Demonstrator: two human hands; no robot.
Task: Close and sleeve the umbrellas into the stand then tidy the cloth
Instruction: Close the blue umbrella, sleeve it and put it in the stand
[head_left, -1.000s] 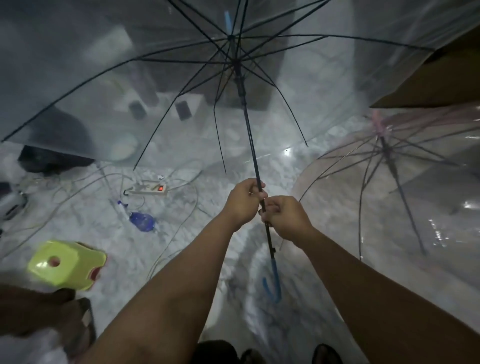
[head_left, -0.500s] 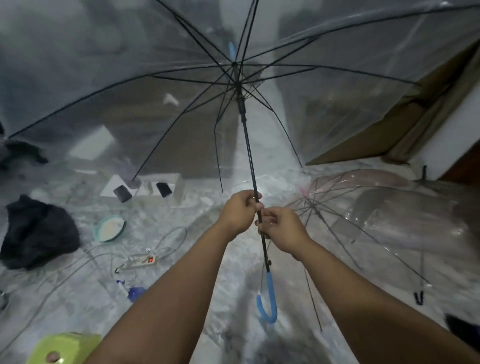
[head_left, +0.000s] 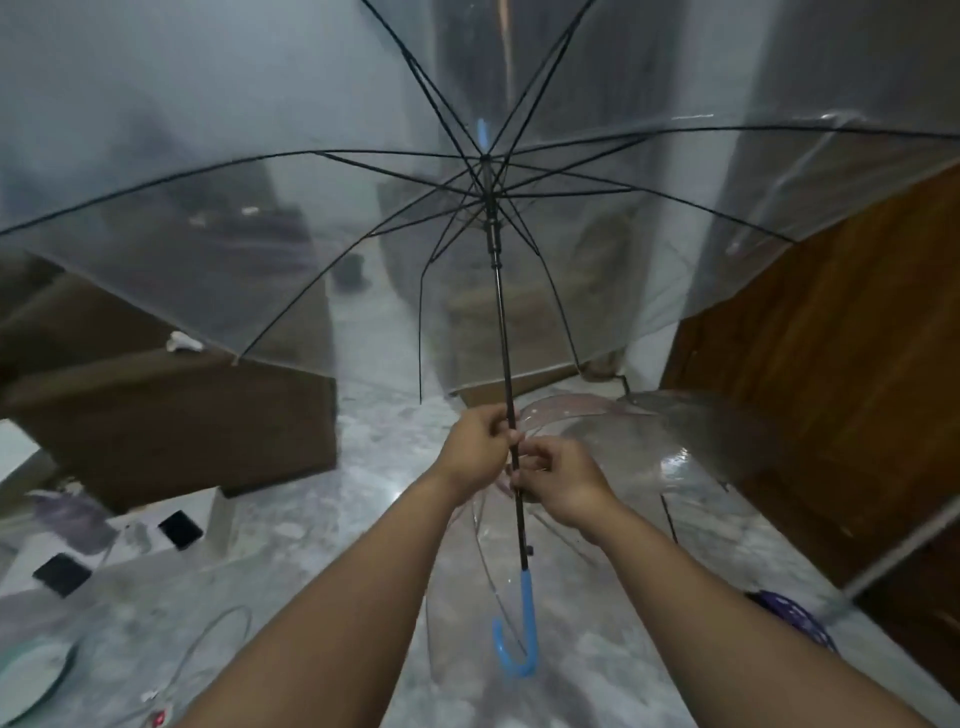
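Left hand (head_left: 477, 441) grip closed on the umbrella (head_left: 311, 218) shaft | right hand (head_left: 561, 486) pinching it just below | shaft near upright, open canopy overhead, blue handle (head_left: 519, 629) hanging below | slider sits high above both hands, left nearer | stand not in view

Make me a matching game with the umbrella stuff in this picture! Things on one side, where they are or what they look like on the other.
Things:
1. curved blue plastic handle
2. thin black metal shaft
3. clear plastic canopy with black ribs
4. second clear umbrella

Descriptions:
A. lying open on the floor
B. spread wide open overhead
C. hanging below both hands
D. gripped by the left hand and right hand

Pairs: 1-C, 2-D, 3-B, 4-A
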